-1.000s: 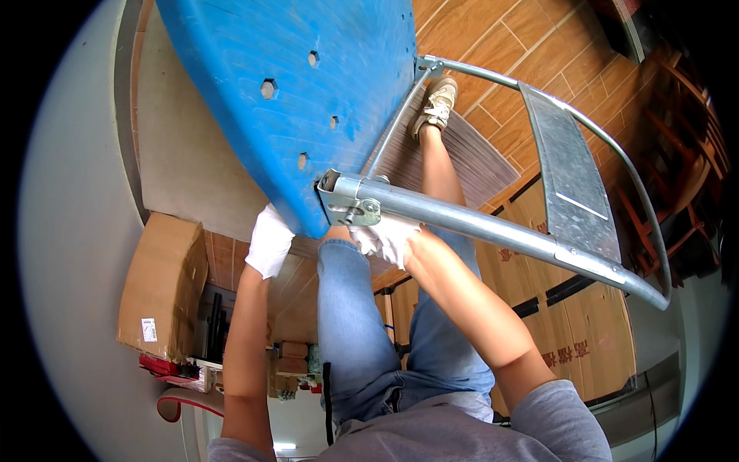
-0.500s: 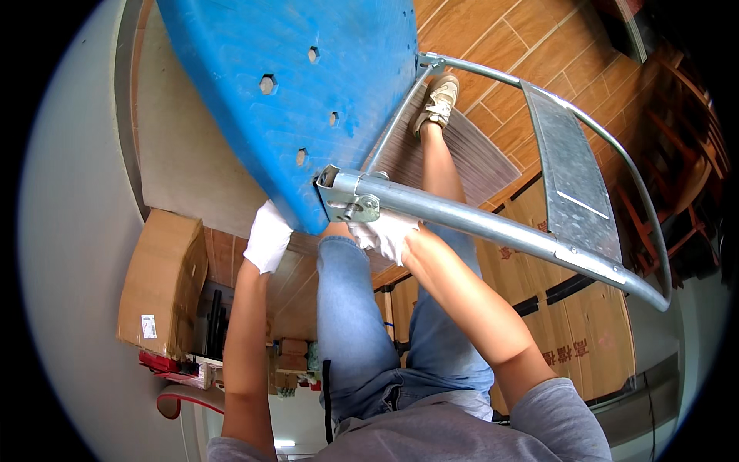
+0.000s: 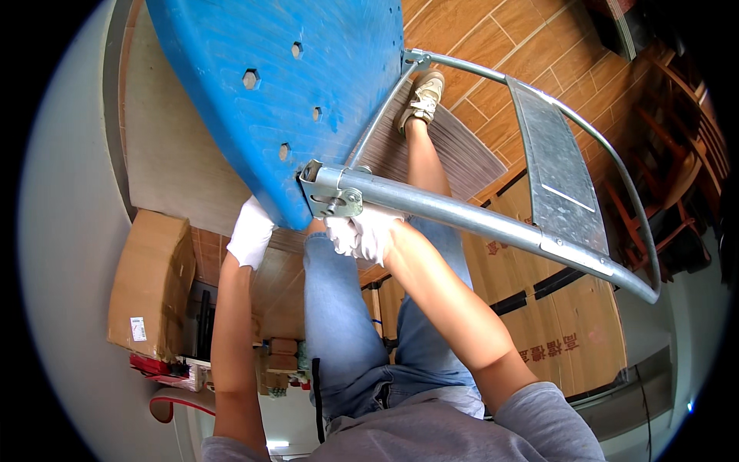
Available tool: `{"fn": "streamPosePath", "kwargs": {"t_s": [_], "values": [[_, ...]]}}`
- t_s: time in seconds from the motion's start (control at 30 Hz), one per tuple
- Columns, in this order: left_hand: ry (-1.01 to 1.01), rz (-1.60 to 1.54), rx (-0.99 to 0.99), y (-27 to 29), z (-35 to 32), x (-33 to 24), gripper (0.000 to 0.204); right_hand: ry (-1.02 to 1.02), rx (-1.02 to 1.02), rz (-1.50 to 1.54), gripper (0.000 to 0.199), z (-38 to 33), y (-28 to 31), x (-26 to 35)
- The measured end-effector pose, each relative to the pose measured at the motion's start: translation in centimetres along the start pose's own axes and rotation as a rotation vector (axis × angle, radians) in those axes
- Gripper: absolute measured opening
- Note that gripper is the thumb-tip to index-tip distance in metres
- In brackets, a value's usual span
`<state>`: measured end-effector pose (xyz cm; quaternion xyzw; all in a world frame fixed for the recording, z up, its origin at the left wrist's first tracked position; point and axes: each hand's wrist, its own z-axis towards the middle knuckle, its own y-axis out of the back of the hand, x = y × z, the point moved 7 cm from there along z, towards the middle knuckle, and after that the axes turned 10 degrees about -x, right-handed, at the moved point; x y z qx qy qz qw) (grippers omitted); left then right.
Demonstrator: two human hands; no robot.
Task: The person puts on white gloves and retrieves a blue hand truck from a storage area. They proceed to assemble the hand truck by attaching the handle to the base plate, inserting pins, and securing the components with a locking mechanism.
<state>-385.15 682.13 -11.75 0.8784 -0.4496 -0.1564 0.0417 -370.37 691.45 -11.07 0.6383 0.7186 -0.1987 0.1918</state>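
Note:
A big blue plastic panel (image 3: 223, 100) with hexagonal holes stands tilted in front of me. At its near corner a metal bracket (image 3: 331, 192) with a bolt joins it to a bent grey steel tube frame (image 3: 462, 209). My left hand (image 3: 252, 233), in a white glove, holds the panel's lower left edge; its fingertips are hidden behind the panel. Just under the bracket is my right hand (image 3: 364, 233), also gloved in white. Its fingers are curled in against the bracket's underside, and what they hold is hidden.
A cardboard box (image 3: 150, 285) stands against the wall at the left. Large flat cardboard (image 3: 570, 331) lies at the right below the tube frame. Wooden chairs (image 3: 677, 169) are at the far right. My shoe (image 3: 422, 100) is on the floor beyond the bracket.
The whole scene has shifted slightly left in the picture. My right hand's curled fingers show a little more below the bracket. My left hand keeps its place on the panel edge.

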Motion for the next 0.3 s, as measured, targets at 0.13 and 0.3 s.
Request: {"fn": "streamPosePath", "kwargs": {"t_s": [0.13,0.3], "values": [[0.028,0.001,-0.003,-0.1,-0.2,-0.5,0.030,0.100,0.018,-0.152,0.025,0.2,0.5,0.9],[0.102,-0.047,0.055,-0.4,-0.6,-0.8,0.034,0.241,0.131,-0.383,0.030,0.1,0.1,1.6]]}}
